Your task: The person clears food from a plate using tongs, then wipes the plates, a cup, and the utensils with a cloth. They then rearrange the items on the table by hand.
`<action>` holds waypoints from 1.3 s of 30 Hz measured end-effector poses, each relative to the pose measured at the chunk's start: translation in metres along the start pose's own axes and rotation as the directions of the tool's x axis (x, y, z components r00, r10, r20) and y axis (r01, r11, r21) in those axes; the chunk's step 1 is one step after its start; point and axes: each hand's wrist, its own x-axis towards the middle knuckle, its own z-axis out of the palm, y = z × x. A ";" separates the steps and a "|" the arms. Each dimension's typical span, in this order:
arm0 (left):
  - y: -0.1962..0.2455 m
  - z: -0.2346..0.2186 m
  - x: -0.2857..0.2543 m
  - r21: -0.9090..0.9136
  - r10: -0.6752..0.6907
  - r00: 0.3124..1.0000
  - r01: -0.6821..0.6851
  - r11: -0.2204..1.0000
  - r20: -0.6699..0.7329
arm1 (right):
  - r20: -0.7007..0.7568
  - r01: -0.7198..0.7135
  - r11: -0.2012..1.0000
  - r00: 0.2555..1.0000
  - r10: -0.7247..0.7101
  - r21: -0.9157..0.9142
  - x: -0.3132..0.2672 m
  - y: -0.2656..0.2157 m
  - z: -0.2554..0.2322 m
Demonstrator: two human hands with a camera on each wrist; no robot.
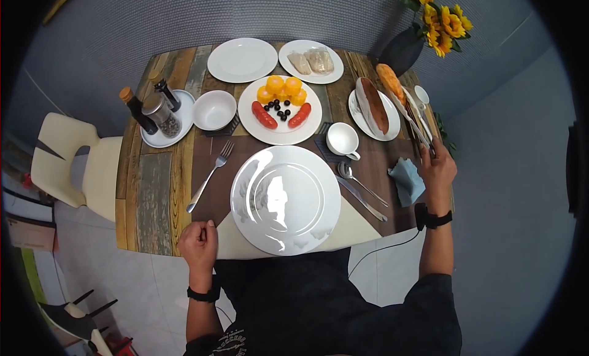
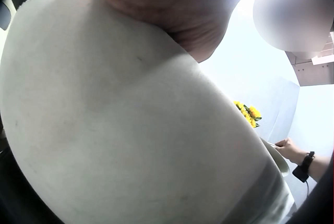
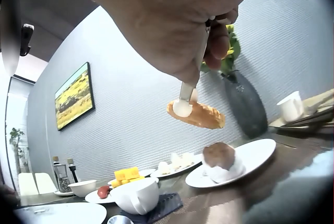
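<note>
My right hand (image 1: 438,166) grips tongs (image 1: 416,124) at the right edge of the table. Their tips pinch a golden bread roll (image 3: 206,115), held in the air. Below it in the right wrist view, a white plate (image 3: 255,156) carries a long brown loaf (image 1: 375,107) in a pale wrapper. My left hand (image 1: 199,242) rests at the table's front edge, its fingers loosely curled and holding nothing. Between the hands lies a large shiny plate (image 1: 245,202).
A dark vase (image 1: 402,52) with sunflowers stands behind the bread. A white cup (image 1: 342,139), a blue cloth (image 1: 406,181), a fork (image 1: 211,175), a bowl (image 1: 215,108) and a plate of sausages and yellow pieces (image 1: 279,137) surround the large plate. Shakers (image 1: 161,113) stand at left.
</note>
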 end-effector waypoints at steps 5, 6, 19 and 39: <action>-0.001 -0.001 0.000 -0.016 0.003 1.000 -0.003 1.000 -0.001 | -0.023 0.247 0.959 0.969 -0.246 0.142 0.062 -0.061 0.008; 0.000 -0.001 0.000 -0.017 0.005 1.000 -0.005 1.000 -0.005 | -0.036 0.334 0.926 0.942 -0.333 0.178 0.075 -0.078 0.014; -0.004 -0.001 0.002 -0.072 -0.036 0.998 0.032 0.997 -0.049 | 0.142 0.653 0.755 0.744 -0.653 0.051 0.160 -0.238 0.140; -0.006 0.000 0.003 -0.045 -0.027 0.998 0.025 0.999 -0.050 | 0.283 0.592 0.803 0.760 -0.584 0.067 0.145 -0.269 0.152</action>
